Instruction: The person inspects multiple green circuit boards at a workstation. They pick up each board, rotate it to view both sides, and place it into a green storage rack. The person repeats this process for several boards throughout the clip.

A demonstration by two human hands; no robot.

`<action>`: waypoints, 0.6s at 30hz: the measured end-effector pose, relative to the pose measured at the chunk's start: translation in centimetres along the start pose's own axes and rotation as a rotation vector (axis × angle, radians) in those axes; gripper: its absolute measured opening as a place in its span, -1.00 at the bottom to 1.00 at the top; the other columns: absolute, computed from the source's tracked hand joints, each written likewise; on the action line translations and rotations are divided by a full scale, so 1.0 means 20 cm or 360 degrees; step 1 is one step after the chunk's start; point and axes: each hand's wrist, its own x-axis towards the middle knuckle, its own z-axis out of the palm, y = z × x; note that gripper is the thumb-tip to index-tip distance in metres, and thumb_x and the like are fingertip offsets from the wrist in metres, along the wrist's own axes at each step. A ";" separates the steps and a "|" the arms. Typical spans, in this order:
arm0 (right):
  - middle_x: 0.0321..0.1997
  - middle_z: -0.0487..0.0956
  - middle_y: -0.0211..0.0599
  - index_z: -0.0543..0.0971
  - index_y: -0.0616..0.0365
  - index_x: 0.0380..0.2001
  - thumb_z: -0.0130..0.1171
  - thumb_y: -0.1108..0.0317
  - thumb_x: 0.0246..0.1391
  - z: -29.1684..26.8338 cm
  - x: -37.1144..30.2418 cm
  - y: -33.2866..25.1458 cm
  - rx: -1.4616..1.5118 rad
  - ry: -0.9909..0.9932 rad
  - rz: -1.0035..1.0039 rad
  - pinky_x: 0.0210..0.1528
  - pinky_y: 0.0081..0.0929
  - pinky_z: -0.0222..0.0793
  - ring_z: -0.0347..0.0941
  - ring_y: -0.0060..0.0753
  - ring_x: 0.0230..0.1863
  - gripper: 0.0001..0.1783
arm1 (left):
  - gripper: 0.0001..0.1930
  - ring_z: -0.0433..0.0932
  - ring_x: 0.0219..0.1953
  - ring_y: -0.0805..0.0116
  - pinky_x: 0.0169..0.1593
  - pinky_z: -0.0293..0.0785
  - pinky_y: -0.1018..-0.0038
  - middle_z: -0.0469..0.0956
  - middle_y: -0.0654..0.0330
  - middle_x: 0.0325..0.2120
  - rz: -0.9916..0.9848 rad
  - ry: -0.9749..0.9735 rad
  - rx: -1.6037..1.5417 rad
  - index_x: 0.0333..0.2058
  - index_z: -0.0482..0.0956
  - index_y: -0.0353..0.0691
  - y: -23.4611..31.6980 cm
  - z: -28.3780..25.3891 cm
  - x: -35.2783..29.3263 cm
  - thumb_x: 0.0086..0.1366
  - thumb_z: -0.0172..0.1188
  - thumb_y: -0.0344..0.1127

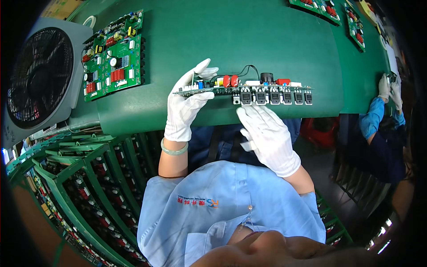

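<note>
Pale-blue cloth work shirt (240,187): nearest the camera, on the near side of the smooth green worktop (240,35).
Round black fan in a grey housing (41,78): far left, beside green boards crowded with parts (109,58) on the worktop.
White-gloved left hand (182,107): clamped on the left end of a thin greyish-green circuit board (260,88).
Circuit board: held at the worktop's near side, centre, seen edge-on; glossy red discs (234,81) and a squat black cylinder (267,77) jut from the far side, while black rectangular packages with silvery tabs (274,96) form a fairly even row on the near side.
White-gloved right hand (269,138): apart from the left, fingers flat, thumb away, gripping nothing visible; fingertips just beside the packages, contact unclear.
Step in hand: seemingly handling or checking that row.
Next move: probably calls for a steady left grip and light right fingertips.
</note>
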 end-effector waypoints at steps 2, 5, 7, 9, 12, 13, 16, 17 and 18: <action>0.21 0.45 0.04 0.40 0.29 0.19 0.14 0.30 0.07 0.02 0.04 -0.03 -0.0045 -0.0158 0.0011 0.35 -0.12 0.13 0.37 -0.06 0.25 -0.40 | -0.28 0.48 0.06 0.33 0.07 0.42 0.51 0.51 -0.01 0.04 0.0005 0.0019 -0.0004 0.22 0.33 -0.40 -0.01 0.00 0.00 0.07 0.38 -0.36; 0.23 0.42 0.09 0.35 0.36 0.21 0.09 0.32 0.07 0.11 0.06 -0.03 -0.0329 -0.0298 -0.0022 0.36 -0.12 0.12 0.34 -0.06 0.28 -0.38 | -0.26 0.49 0.06 0.32 0.07 0.42 0.50 0.51 -0.02 0.04 -0.0001 0.0036 0.0015 0.22 0.34 -0.41 0.00 0.00 -0.01 0.05 0.39 -0.36; 0.21 0.40 0.22 0.31 0.44 0.21 0.05 0.31 0.06 0.16 0.03 -0.04 -0.0392 -0.0316 -0.0052 0.38 -0.07 0.07 0.33 0.01 0.27 -0.35 | -0.26 0.49 0.07 0.30 0.08 0.42 0.48 0.51 -0.03 0.04 -0.0009 0.0044 0.0075 0.21 0.34 -0.40 0.01 0.01 0.00 0.04 0.40 -0.35; 0.20 0.40 0.25 0.31 0.46 0.20 0.05 0.29 0.06 0.18 0.03 -0.03 -0.0476 -0.0384 -0.0077 0.39 -0.06 0.06 0.33 0.03 0.27 -0.34 | -0.25 0.49 0.07 0.29 0.09 0.42 0.46 0.52 -0.03 0.04 -0.0009 0.0059 0.0111 0.21 0.35 -0.40 0.01 0.02 0.00 0.02 0.40 -0.34; 0.21 0.39 0.22 0.32 0.45 0.20 0.05 0.28 0.10 0.09 0.05 -0.03 -0.0432 -0.0483 -0.0178 0.38 -0.07 0.08 0.32 -0.01 0.28 -0.37 | -0.25 0.52 0.05 0.25 0.12 0.42 0.41 0.54 -0.04 0.01 0.0007 0.0084 0.0163 0.20 0.36 -0.40 0.02 0.01 0.00 -0.01 0.39 -0.36; 0.21 0.39 0.21 0.32 0.44 0.20 0.05 0.27 0.11 0.06 0.05 -0.01 -0.0394 -0.0509 -0.0222 0.37 -0.07 0.09 0.32 -0.02 0.29 -0.37 | -0.25 0.52 0.05 0.24 0.13 0.42 0.40 0.54 -0.04 0.01 0.0011 0.0081 0.0142 0.20 0.37 -0.40 0.01 0.01 0.00 -0.02 0.39 -0.36; 0.15 0.47 0.16 0.37 0.42 0.16 0.07 0.29 0.10 -0.01 -0.01 0.04 -0.0131 -0.0354 -0.0101 0.37 -0.03 0.09 0.39 0.02 0.22 -0.41 | -0.26 0.53 0.05 0.22 0.17 0.41 0.35 0.54 -0.05 0.01 0.0037 0.0065 0.0084 0.18 0.38 -0.41 -0.01 0.00 -0.01 -0.04 0.38 -0.38; 0.14 0.48 0.17 0.38 0.43 0.15 0.06 0.29 0.09 -0.03 -0.03 0.05 -0.0103 -0.0293 -0.0049 0.37 -0.01 0.08 0.40 0.05 0.21 -0.41 | -0.26 0.53 0.05 0.22 0.17 0.41 0.35 0.54 -0.06 0.01 0.0027 0.0071 0.0097 0.18 0.38 -0.41 -0.01 0.01 -0.02 -0.04 0.38 -0.38; 0.13 0.48 0.20 0.39 0.45 0.14 0.09 0.29 0.08 -0.04 -0.06 0.06 -0.0255 -0.0266 0.0005 0.37 -0.02 0.09 0.39 0.08 0.23 -0.41 | -0.26 0.53 0.05 0.21 0.17 0.41 0.35 0.54 -0.06 0.00 0.0017 0.0070 0.0113 0.18 0.38 -0.41 0.00 0.01 -0.02 -0.04 0.38 -0.38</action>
